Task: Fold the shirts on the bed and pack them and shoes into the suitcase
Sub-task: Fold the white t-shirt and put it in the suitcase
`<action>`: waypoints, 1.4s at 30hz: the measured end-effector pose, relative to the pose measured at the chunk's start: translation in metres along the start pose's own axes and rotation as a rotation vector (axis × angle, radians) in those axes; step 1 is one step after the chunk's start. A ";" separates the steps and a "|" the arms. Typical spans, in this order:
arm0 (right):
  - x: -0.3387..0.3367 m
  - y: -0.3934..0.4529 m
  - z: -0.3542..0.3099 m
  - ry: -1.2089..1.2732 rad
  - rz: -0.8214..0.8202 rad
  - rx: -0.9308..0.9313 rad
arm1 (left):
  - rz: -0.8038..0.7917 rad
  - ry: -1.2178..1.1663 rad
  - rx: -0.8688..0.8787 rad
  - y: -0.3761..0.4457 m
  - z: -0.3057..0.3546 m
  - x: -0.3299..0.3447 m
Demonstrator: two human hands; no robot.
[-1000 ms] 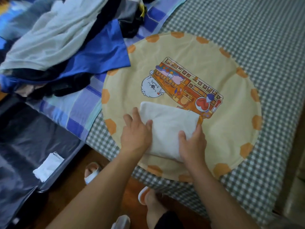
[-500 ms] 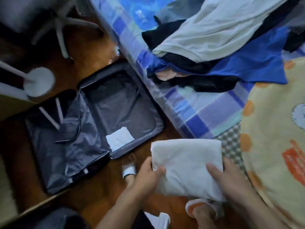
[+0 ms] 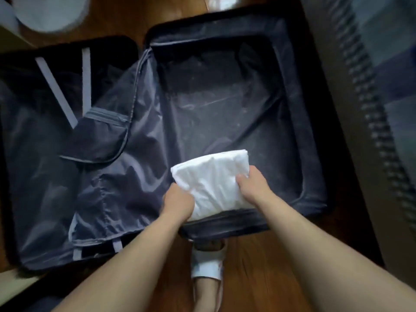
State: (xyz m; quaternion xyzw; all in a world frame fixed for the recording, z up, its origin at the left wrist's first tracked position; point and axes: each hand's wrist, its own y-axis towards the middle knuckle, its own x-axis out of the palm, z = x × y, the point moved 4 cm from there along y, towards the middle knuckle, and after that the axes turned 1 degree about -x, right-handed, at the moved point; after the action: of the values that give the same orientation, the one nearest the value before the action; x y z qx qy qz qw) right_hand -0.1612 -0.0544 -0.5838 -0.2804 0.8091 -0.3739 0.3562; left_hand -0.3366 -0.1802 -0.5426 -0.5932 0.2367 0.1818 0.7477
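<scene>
White cotton, folded into a thick rectangle, fills both of a person's hands as the shirt (image 3: pixel 213 183) is held low over the near end of the right-hand half of an open suitcase (image 3: pixel 315 154) on the floor. The left hand (image 3: pixel 177 202) grips the shirt's near left corner, its fingers curled under the cloth and out of sight; the right hand (image 3: pixel 252 185) clasps the right edge, thumb on top, the other fingers hidden beneath. Whether the shirt's underside already touches the dark lining cannot be made out. Motion blur softens the whole view, and the far rim of the case runs close to the top edge of the picture. The suitcase's left half (image 3: pixel 45 154) lies flat beside the right one, crossed by pale grey straps (image 3: pixel 58 86) and partly covered by a loose, shiny grey divider flap (image 3: pixel 117 154) with a zip. A foot in a white sandal (image 3: pixel 208 266) stands on the wooden floor (image 3: pixel 258 266) just in front of the case, its toes tucked under the near wall. At right, the checked edge of the bed (image 3: pixel 369 109) is blurred and cut off. A pale round object (image 3: pixel 47 12) at top left is too smeared to identify.
</scene>
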 end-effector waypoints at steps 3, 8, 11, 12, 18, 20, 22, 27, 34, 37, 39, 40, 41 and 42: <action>0.043 0.037 0.028 -0.007 -0.129 0.092 | 0.016 0.106 -0.082 0.018 -0.011 0.020; 0.083 0.041 0.052 0.018 -0.098 0.109 | 0.038 0.207 -0.070 0.020 -0.023 0.029; 0.085 0.041 0.056 0.138 -0.101 0.156 | 0.029 0.185 -0.089 0.022 -0.020 0.030; 0.081 0.039 0.057 0.168 -0.107 0.181 | 0.019 0.164 -0.099 0.022 -0.019 0.032; 0.034 0.042 0.066 -0.026 0.002 0.131 | -0.038 0.200 -0.056 0.033 -0.028 0.059; 0.034 0.048 0.066 -0.119 -0.034 0.084 | 0.065 0.258 -0.006 0.034 -0.024 0.068; 0.038 0.056 0.064 -0.211 -0.054 0.028 | 0.248 0.364 0.221 0.027 -0.007 0.077; 0.044 0.055 0.058 -0.069 -0.254 0.015 | 0.227 0.704 0.580 0.048 0.028 0.090; 0.056 0.033 0.060 -0.416 0.360 -0.050 | 0.155 0.915 0.663 0.070 -0.005 0.100; 0.072 0.010 0.038 -0.551 0.504 -0.524 | 0.307 0.856 0.798 0.052 -0.016 0.105; 0.087 0.017 0.051 -0.755 0.271 -0.604 | 0.262 0.813 0.644 0.048 -0.036 0.110; 0.087 0.024 0.062 -0.840 0.188 -0.582 | 0.232 0.751 0.532 0.049 -0.045 0.112; 0.083 0.032 0.073 -0.903 0.129 -0.545 | 0.178 0.723 0.453 0.053 -0.051 0.118; 0.078 0.040 0.081 -0.949 0.070 -0.508 | 0.132 0.718 0.402 0.057 -0.052 0.125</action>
State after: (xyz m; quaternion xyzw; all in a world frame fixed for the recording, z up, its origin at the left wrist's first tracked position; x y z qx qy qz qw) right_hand -0.1508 -0.1213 -0.6823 -0.4690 0.6331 0.0136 0.6157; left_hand -0.2724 -0.2184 -0.6685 -0.4447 0.5507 -0.0390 0.7054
